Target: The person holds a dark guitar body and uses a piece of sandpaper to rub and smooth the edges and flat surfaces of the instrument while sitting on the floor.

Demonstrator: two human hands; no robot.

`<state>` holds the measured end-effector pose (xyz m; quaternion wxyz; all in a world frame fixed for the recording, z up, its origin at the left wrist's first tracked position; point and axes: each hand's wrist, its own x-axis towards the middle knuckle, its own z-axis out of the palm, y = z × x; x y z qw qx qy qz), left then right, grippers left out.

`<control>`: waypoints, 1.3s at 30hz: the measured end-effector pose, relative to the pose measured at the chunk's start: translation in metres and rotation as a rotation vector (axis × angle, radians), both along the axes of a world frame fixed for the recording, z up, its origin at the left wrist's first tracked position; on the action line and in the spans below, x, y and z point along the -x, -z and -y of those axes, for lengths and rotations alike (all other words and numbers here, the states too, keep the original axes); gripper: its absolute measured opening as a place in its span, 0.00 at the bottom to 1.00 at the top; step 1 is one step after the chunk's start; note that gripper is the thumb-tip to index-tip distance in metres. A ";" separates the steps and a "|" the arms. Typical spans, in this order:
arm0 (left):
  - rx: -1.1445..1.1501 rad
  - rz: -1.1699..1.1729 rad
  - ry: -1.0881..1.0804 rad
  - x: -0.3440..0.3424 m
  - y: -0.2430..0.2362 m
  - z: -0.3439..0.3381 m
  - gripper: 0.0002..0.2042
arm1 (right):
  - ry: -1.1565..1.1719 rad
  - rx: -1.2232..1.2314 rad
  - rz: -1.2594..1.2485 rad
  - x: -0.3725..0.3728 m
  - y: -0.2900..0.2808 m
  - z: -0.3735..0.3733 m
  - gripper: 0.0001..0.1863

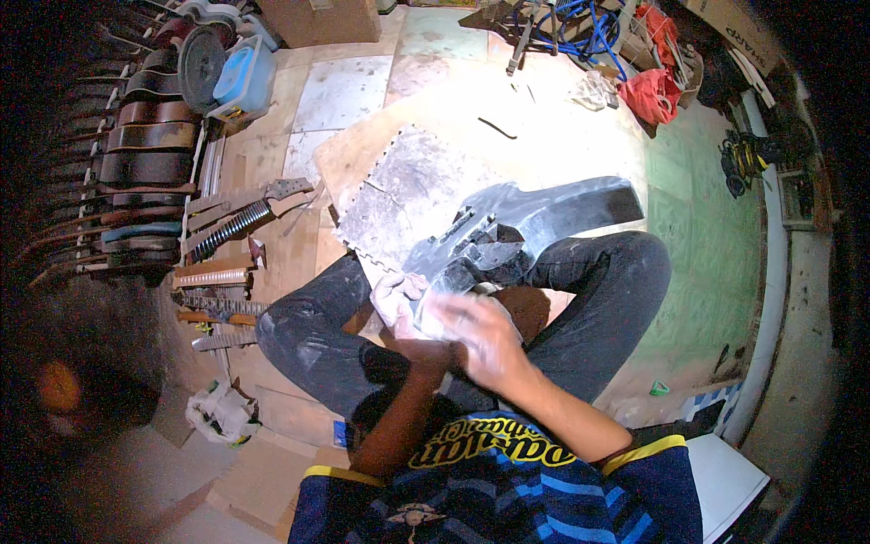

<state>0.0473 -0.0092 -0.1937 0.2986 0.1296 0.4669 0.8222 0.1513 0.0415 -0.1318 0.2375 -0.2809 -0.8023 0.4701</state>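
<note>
We see one grey guitar body [535,222] across the lap, our left hand [399,304] gripping its near edge, our right hand [476,331] pressed flat on it, grasp unclear

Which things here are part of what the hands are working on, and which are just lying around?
In hand: grey guitar body, left hand, right hand, grey foam mat.
Lying about: guitar necks, red bag, blue hose, blue tub.

Plywood-patched floor [344,91] with a grey puzzle-edged foam mat [399,195], guitar necks [222,272] and red bag [651,95]
</note>
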 end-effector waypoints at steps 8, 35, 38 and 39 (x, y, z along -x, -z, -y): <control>0.046 0.055 -0.003 -0.003 -0.010 -0.003 0.21 | -0.004 0.033 -0.005 0.001 0.000 -0.002 0.32; 0.282 -0.130 -0.081 -0.012 0.001 -0.004 0.21 | -0.100 0.130 0.022 -0.006 -0.012 0.011 0.35; 0.169 -0.152 -0.042 0.002 0.001 -0.003 0.21 | -0.098 -0.100 0.169 -0.011 0.013 -0.011 0.33; 0.180 -0.120 -0.052 0.006 0.001 -0.006 0.21 | -0.085 -0.074 0.187 -0.005 0.008 -0.013 0.33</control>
